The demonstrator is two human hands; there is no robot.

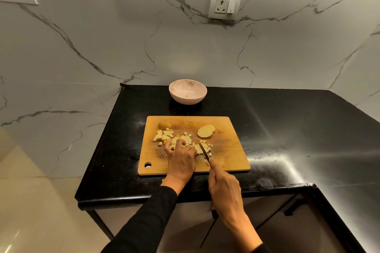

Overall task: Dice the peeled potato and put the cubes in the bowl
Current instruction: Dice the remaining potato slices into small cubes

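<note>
Nearest me I see two hands in black sleeves reaching over the counter edge. My right hand is wrapped around the handle of one knife, whose thin blade angles down into the potato strips at the near middle of the board. My left hand sits just left of the blade, fingers curled down onto the pieces and pinning them. One rectangular wooden cutting board, scored with cut marks and pierced by a round hole at its near left corner, lies flat on the glossy black counter. Scattered pale cubes, too many to count surely, spread beyond my left fingers. Farther back lie one rounded end piece on the left and a small stack of round slices on the right, at least two. Beyond the board stands one smooth pinkish bowl, no cubes in it, near the marble-veined wall.
</note>
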